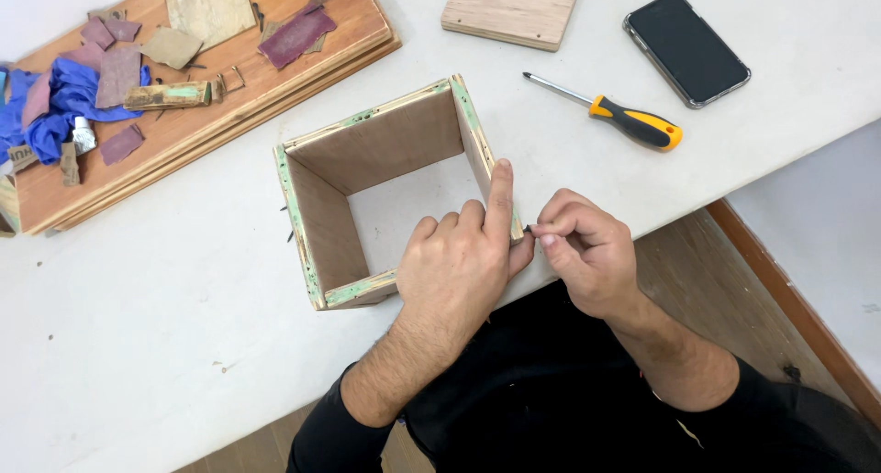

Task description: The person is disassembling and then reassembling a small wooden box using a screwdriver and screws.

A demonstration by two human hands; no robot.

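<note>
White table (165, 345): surface matte, edge runs diagonally at lower right. Lying directly on it: open wooden box frame (385, 143) at centre; yellow-and-black screwdriver (615, 115); dark phone (686, 48), face up; small plywood block (514, 10); stacked wooden boards (266, 78) at upper left.

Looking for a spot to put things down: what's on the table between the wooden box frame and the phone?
Only the screwdriver lies between the box frame and phone, head view.
</note>
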